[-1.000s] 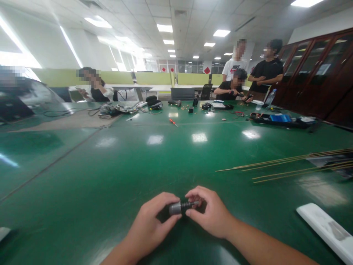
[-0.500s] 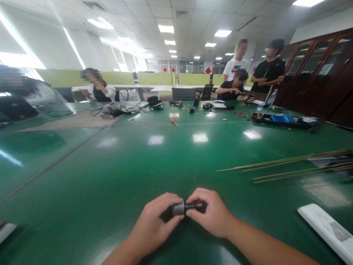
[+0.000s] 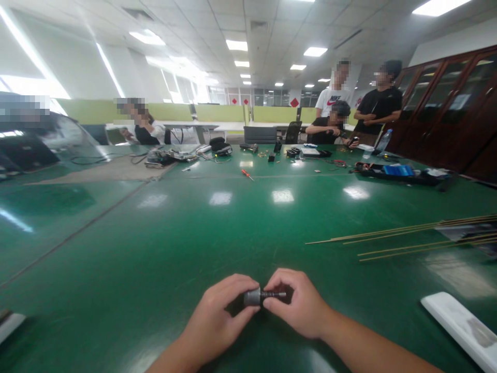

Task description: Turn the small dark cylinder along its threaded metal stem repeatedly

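Observation:
A small grey metal cylinder with a thin, dark, ridged shaft (image 3: 253, 297) is held level above the near part of the green table (image 3: 186, 254). The thumb and fingers of my left hand (image 3: 223, 305) are closed around the wide cylinder end. My right hand (image 3: 297, 300) curls round the shaft side, its thumb and index finger pinching near the shaft's base. Between those fingers the shaft shows, its tip pointing right. Whether the ridges are a thread or a spring is too small to tell.
Thin brass-coloured rods (image 3: 396, 230) lie at the right, beyond a white device (image 3: 458, 326). A red screwdriver (image 3: 247, 174) rests mid-table. Farther back are a black tray (image 3: 407, 176), electronics (image 3: 169, 156) and a water bottle (image 3: 384, 140). Several people sit or stand beyond.
The right fingertips have shifted slightly on the shaft side, and more of the shaft shows between them. My left hand keeps its hold on the cylinder. The view has tilted slightly.

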The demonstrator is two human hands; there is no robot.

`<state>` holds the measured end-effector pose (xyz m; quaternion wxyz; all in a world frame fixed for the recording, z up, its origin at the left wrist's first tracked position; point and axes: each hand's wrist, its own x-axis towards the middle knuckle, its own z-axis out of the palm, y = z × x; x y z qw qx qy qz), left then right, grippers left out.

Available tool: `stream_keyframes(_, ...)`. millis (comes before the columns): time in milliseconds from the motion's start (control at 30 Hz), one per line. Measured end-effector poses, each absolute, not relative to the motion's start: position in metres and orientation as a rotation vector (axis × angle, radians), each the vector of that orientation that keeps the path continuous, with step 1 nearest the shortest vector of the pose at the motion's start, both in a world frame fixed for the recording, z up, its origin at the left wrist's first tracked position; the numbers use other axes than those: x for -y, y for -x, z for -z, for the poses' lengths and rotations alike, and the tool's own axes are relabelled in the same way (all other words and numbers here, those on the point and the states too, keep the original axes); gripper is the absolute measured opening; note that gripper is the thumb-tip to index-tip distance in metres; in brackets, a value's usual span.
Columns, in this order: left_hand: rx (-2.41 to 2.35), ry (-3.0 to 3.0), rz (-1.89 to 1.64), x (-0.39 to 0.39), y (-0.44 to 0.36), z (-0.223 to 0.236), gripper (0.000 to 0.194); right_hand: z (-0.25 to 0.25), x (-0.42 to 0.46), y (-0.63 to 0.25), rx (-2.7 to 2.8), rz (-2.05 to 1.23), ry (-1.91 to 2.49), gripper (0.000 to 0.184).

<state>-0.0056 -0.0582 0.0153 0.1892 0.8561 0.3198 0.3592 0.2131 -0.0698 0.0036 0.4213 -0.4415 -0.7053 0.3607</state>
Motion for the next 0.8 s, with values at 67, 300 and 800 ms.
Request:
stream_keyframes(67, -0.896, -2.41, -1.017, 0.0583, 0.0047, -0.0162, 0.025, -0.0023, 0.0694, -0.2135, 1.766, -0.913, 1.108, 0.01)
stream_keyframes(300, -0.883, -2.442, -1.044, 0.0586, 0.0043, -0.0172, 0.024, 0.0018, 0.0688, -0.2138, 1.764, -0.931, 1.11, 0.011)
stream_keyframes(800, -0.88, -2.434, -1.075, 0.0592, 0.0029, -0.0181, 0.024, -0.0029, 0.07, -0.2134, 1.727, -0.971, 1.104, 0.008)
